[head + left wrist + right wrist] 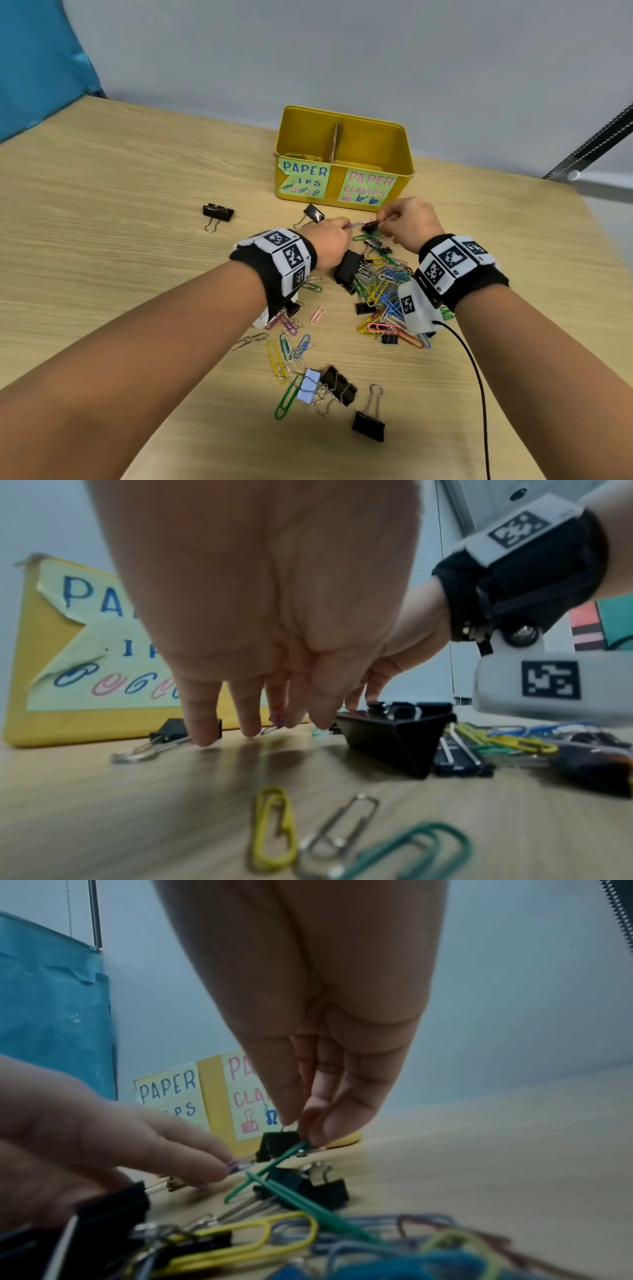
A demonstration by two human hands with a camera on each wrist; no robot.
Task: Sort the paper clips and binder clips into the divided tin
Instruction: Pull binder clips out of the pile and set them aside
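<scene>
The yellow divided tin (373, 137) stands at the back of the table, labelled for paper clips on the left and paper clamps on the right. Just in front of it, my right hand (385, 219) pinches the wire handles of a small black binder clip (277, 1144), lifted slightly off the table. A green paper clip (270, 1169) is hooked on it. My left hand (342, 226) pinches a purple paper clip (234, 1165) that reaches to the same binder clip. A mixed pile of coloured paper clips and black binder clips (380, 291) lies under my wrists.
A large black binder clip (394, 739) lies beside my left fingers. More binder clips lie at the left (217, 214), near the tin (313, 213) and at the front (368, 425). A black cable (476, 377) trails from my right wrist. A blue cloth (37, 68) hangs far left.
</scene>
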